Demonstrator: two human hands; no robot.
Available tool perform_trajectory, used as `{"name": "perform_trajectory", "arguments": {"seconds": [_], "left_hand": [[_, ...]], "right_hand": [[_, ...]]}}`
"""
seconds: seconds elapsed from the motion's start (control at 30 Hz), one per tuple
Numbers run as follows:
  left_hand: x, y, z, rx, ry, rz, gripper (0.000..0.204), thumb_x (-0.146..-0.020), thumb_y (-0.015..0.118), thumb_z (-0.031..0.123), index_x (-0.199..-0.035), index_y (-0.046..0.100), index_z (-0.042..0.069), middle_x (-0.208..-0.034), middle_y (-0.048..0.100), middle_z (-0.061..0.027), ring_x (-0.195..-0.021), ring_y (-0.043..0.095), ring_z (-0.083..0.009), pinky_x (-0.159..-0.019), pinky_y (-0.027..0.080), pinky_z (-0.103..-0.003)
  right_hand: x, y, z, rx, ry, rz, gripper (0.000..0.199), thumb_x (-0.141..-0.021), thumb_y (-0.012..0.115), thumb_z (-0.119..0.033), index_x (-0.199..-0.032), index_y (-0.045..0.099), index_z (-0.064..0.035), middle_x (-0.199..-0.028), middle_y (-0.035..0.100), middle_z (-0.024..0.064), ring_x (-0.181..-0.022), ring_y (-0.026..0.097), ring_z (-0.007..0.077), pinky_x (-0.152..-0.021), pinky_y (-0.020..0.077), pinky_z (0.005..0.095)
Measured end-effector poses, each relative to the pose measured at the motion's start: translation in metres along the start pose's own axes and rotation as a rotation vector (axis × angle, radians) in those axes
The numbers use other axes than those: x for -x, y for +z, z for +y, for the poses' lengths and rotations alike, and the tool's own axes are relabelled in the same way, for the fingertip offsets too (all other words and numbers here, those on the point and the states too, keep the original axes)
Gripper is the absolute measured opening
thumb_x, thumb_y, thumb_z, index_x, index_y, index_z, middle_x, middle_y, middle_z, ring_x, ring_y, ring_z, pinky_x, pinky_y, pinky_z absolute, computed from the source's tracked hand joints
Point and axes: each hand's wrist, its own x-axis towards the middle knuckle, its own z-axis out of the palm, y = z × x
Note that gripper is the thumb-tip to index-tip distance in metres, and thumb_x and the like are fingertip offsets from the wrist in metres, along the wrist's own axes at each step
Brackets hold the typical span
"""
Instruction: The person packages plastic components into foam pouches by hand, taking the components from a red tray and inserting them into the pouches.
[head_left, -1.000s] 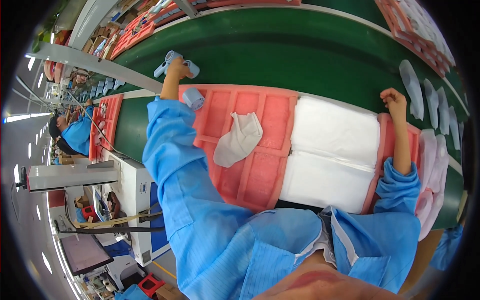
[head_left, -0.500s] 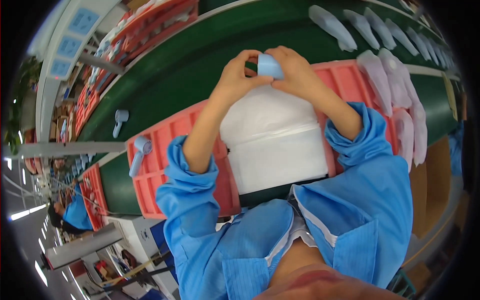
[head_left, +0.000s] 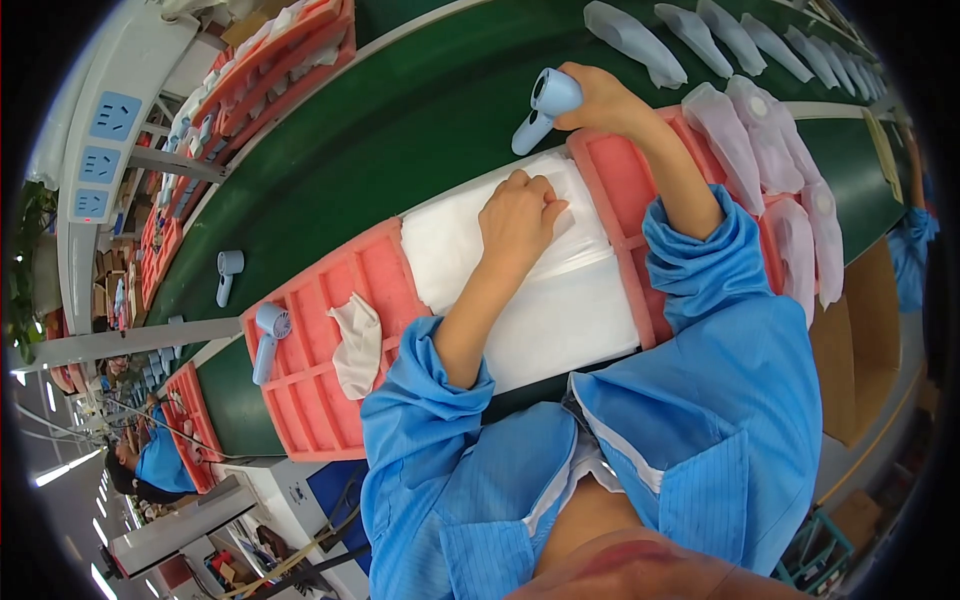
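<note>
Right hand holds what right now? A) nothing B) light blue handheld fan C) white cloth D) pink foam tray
B: the right hand grips a light blue handheld fan over the green belt, while the left hand presses on the white bags.

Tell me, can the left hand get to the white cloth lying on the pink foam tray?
Probably yes. The left hand rests on the white bag stack, holding nothing. The white cloth lies uncovered on the pink foam tray on that side, nothing between them.
</note>
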Motion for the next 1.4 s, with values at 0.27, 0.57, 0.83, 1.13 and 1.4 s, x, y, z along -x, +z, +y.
{"name": "perform_trajectory", "arguments": {"seconds": [0.27, 0.57, 0.83, 1.13, 1.4], "left_hand": [[0.006, -0.002, 0.014, -0.046, 0.093, 0.096, 0.018, -0.074, 0.075, 0.020, -0.075, 0.062, 0.008, -0.082, 0.056, -0.0066, -0.080, 0.059, -0.0270, -0.062, 0.047, -0.038], [0.005, -0.008, -0.015, 0.206, -0.013, 0.070, 0.015, -0.076, 0.074, 0.015, -0.080, 0.062, 0.006, -0.079, 0.059, -0.0058, -0.073, 0.058, -0.0205, -0.061, 0.046, -0.033], [0.001, -0.075, -0.012, 0.938, -0.119, 0.144, 0.008, -0.087, 0.066, 0.009, -0.083, 0.061, 0.003, -0.084, 0.062, -0.0010, -0.070, 0.052, -0.0081, -0.061, 0.042, -0.023], [0.016, -0.109, 0.009, 1.250, -0.041, 0.444, 0.011, -0.094, 0.058, 0.014, -0.098, 0.055, 0.005, -0.088, 0.061, -0.0019, -0.080, 0.056, -0.0090, -0.073, 0.045, -0.024], [0.021, -0.109, 0.004, 1.605, 0.184, 0.461, 0.012, -0.097, 0.053, 0.014, -0.105, 0.049, 0.005, -0.100, 0.059, -0.0041, -0.090, 0.056, -0.0119, -0.086, 0.043, -0.029]], "right_hand": [[0.009, -0.021, -0.018, -0.195, -0.038, -0.016, 0.053, -0.061, 0.076, -0.012, -0.109, 0.058, -0.0007, -0.097, 0.060, 0.0105, -0.089, 0.058, 0.0221, -0.082, 0.0471, 0.0319], [0.031, -0.044, -0.058, -0.243, -0.202, -0.015, 0.056, -0.060, 0.077, -0.010, -0.112, 0.058, -0.0035, -0.101, 0.059, 0.0080, -0.093, 0.056, 0.0210, -0.087, 0.0440, 0.0294], [0.051, -0.086, -0.062, -0.237, -0.596, -0.072, 0.055, -0.060, 0.075, -0.005, -0.112, 0.058, -0.0035, -0.103, 0.059, 0.0063, -0.095, 0.057, 0.0187, -0.084, 0.0449, 0.0285], [0.055, -0.038, -0.104, -0.133, -0.841, -0.075, 0.050, -0.055, 0.077, 0.003, -0.103, 0.064, -0.0034, -0.104, 0.056, 0.0138, -0.090, 0.057, 0.0226, -0.074, 0.0469, 0.0302], [0.062, -0.007, -0.118, 0.038, -0.916, 0.150, 0.059, -0.056, 0.077, 0.005, -0.113, 0.066, -0.0061, -0.107, 0.055, 0.0135, -0.092, 0.058, 0.0265, -0.074, 0.0497, 0.0327]]}}
